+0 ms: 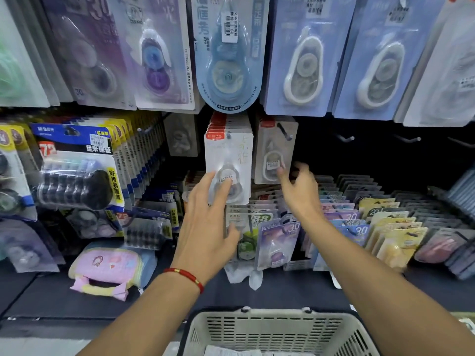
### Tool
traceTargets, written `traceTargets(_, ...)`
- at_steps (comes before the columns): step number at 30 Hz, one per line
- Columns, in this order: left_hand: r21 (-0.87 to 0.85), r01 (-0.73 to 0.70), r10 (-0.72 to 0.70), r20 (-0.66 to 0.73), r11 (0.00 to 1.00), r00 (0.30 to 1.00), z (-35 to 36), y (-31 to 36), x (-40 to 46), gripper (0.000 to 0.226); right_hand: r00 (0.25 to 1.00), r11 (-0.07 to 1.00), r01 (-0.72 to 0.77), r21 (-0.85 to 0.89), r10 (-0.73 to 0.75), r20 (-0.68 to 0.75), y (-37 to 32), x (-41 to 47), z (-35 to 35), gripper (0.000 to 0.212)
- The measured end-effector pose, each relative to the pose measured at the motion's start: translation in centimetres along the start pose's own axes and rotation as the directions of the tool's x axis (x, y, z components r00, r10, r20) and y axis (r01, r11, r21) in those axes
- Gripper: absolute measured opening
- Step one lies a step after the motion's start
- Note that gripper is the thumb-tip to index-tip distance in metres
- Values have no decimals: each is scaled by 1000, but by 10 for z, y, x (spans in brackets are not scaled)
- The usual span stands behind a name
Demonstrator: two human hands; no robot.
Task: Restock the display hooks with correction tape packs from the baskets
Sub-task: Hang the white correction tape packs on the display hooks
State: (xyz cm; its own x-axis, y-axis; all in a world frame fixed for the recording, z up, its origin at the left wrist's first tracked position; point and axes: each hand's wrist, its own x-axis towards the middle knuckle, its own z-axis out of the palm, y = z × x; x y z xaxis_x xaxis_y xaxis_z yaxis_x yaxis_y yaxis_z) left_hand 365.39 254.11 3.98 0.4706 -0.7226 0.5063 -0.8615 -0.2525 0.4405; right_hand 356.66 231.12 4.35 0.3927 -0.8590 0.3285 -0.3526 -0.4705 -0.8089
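The left hand [208, 217] presses flat fingers against white correction tape packs [228, 160] on a hook, the right hand [299, 191] hovers loose beside; unsupported, packs could slip off.

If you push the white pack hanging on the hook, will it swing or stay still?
Probably swing: the white pack hangs from a hook only at its top. It looks light, thin card with a plastic bubble. The left hand presses its bubble, perhaps steadying it.
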Motion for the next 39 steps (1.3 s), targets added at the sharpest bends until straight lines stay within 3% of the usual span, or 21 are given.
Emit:
traceTargets(2, 18, -10, 10, 23, 1000, 1000, 2, -4, 0, 91, 964, 955, 237, -179, -254, -79, 5, -14, -2, 51)
traceTargets(3, 21, -13, 13, 36, 1000, 999, 2, -6, -1, 92, 907, 875, 382, -297, -417, -59, 6, -18, -5, 48)
traceTargets(5, 25, -24, 22, 49, 999, 999, 3, -8, -1, 93, 791, 666, 575, -475, -601, 116, 7, -20, -10, 50)
traceTargets(7, 28, -20, 18, 70, 999, 997, 2, -7, -3, 92, 779, 580, 605, -546, -572, 257, 3, -18, -16, 54)
traceTargets(9, 39, -3, -1, 93, 999, 996, 0, -5, -6, 89, 795, 580, 596, -556, -525, 304, 0, -19, -21, 54)
traceTargets(13, 62, 113, -116, 52, 992, 992, -6, 3, -17, 60, 830, 737, 557, -383, -501, 244, 13, -42, -39, 29)
traceTargets(15, 74, 132, -141, 125, 988, 982, -5, 6, -23, 38, 862, 856, 453, -251, -348, 368, 24, -60, -54, 11)
traceTargets(16, 85, 116, -132, 212, 990, 968, -2, 6, -29, 31, 838, 891, 394, -225, -247, 487, 31, -70, -61, 11)
traceTargets(18, 144, 28, -91, 457, 989, 885, 9, 8, -46, 29, 697, 884, 379, -273, -79, 713, 50, -93, -66, 18)
traceTargets(20, 224, -93, -90, 690, 970, 718, 30, 12, -71, 34, 506, 842, 414, -347, 105, 856, 79, -127, -61, 23)
traceTargets(22, 269, -127, -152, 808, 955, 569, 60, 15, -107, 38, 329, 796, 437, -419, 292, 898, 118, -169, -51, 24)
traceTargets(24, 278, -23, -234, 847, 960, 478, 91, 16, -148, 37, 213, 722, 455, -521, 479, 851, 161, -214, -41, 44)
traceTargets(27, 282, 67, -288, 900, 957, 326, 125, 15, -208, 37, 138, 664, 394, -636, 641, 755, 218, -277, -42, 85)
traceTargets(30, 284, 75, -294, 930, 956, 221, 135, 10, -233, 40, 231, 611, 468, -639, 613, 755, 251, -320, -49, 98)
traceTargets(32, 286, 149, -316, 916, 947, 248, 136, 8, -231, 39, 250, 639, 425, -641, 598, 761, 256, -324, -52, 86)
traceTargets(34, 265, 267, -341, 890, 927, 301, 136, 7, -225, 42, 246, 732, 265, -628, 578, 778, 251, -312, -54, 61)
traceTargets(36, 223, 396, -370, 863, 891, 345, 136, 8, -222, 48, 372, 809, 85, -581, 516, 772, 243, -293, -58, 37)
traceTargets(38, 164, 558, -428, 819, 814, 383, 138, 11, -222, 56, 565, 844, -83, -530, 478, 672, 232, -274, -57, 31)
traceTargets(39, 126, 644, -464, 797, 755, 387, 138, 13, -222, 59, 620, 864, -224, -451, 483, 618, 224, -268, -53, 31)
